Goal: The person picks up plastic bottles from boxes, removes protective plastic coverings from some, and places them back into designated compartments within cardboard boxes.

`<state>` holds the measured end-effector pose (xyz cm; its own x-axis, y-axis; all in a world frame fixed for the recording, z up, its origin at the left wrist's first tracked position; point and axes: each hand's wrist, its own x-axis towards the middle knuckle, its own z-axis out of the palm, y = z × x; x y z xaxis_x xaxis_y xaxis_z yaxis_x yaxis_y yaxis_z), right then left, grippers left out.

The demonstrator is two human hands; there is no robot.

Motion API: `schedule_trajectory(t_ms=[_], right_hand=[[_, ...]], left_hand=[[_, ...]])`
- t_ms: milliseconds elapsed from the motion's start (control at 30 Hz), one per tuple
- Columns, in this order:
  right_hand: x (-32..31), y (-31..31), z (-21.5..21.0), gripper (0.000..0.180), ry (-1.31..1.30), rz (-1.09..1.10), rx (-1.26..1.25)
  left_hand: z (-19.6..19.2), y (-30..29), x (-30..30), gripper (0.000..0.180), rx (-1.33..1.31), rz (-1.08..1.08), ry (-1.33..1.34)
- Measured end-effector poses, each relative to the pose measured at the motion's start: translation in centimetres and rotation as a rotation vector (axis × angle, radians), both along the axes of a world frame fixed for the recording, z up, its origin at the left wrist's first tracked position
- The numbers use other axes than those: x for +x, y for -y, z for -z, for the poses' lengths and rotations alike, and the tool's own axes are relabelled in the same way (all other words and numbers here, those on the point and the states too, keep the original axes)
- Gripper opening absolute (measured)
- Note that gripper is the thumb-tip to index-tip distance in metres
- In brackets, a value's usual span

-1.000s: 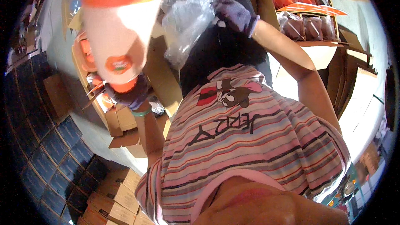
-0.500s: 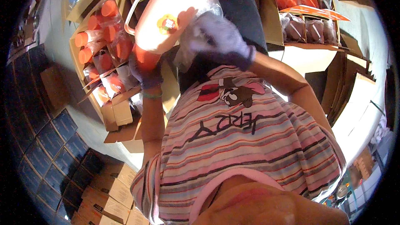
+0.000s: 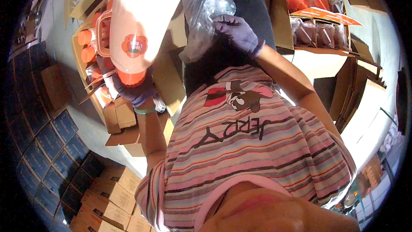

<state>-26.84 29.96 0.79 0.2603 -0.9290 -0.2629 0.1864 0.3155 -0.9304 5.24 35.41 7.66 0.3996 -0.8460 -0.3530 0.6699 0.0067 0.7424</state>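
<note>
My left hand [image 3: 138, 91], in a dark glove, is closed round the narrow orange end of a large pink jug [image 3: 143, 23]. The jug has a loop handle on its left side, a flower-shaped badge and a wide orange rim at the far end. To its right, my gloved right hand [image 3: 240, 34] pinches a crumpled clear plastic bag [image 3: 204, 15], which hangs over my dark-clothed leg. The bag is apart from my left hand; some of my left fingers are hidden behind the jug.
A carton [image 3: 112, 118] with bagged orange-capped bottles stands at the left. At the far right, another carton [image 3: 280, 15] holds bagged items and orange card dividers. Flattened cardboard [image 3: 358, 90] leans at the right. Stacked dark boxes [image 3: 56, 161] and brown boxes [image 3: 113, 193] fill the near left.
My left hand has moved left and nearer with the jug, which now stands more upright in view. The bag has come apart from the jug, and my right hand holds it farther right.
</note>
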Motion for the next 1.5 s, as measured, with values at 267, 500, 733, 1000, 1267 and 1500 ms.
schedule_trajectory(t_ms=[267, 500, 733, 1000, 1267, 1500], right_hand=[[-1.2, -2.3, -1.7, 0.02, 0.131, 0.306, -0.023], [-4.6, -0.9, -4.1, 0.017, -0.011, 0.286, -0.214], [-5.5, -0.7, -5.8, 0.014, 0.236, 0.488, -0.108], [-0.4, -1.5, 0.9, 0.008, 0.543, 0.579, 0.082], [3.9, -3.4, 0.8, 0.007, 0.584, 0.489, 0.29], [-1.1, -5.4, 0.0, 0.012, 0.208, 0.367, 0.384]], left_hand=[[-1.4, -1.0, -2.1, 0.056, -0.011, 0.222, 0.767], [-0.6, -1.9, 0.0, 0.06, 0.143, 0.344, 0.235], [-0.2, -1.3, -0.3, 0.052, 0.02, 0.189, 0.577], [-2.4, -1.6, 2.2, 0.051, -0.18, -0.009, 0.514], [2.2, -3.9, -1.1, 0.061, -0.037, 0.35, 0.429], [3.4, -5.7, -2.8, 0.061, 0.026, 0.341, -0.161]])
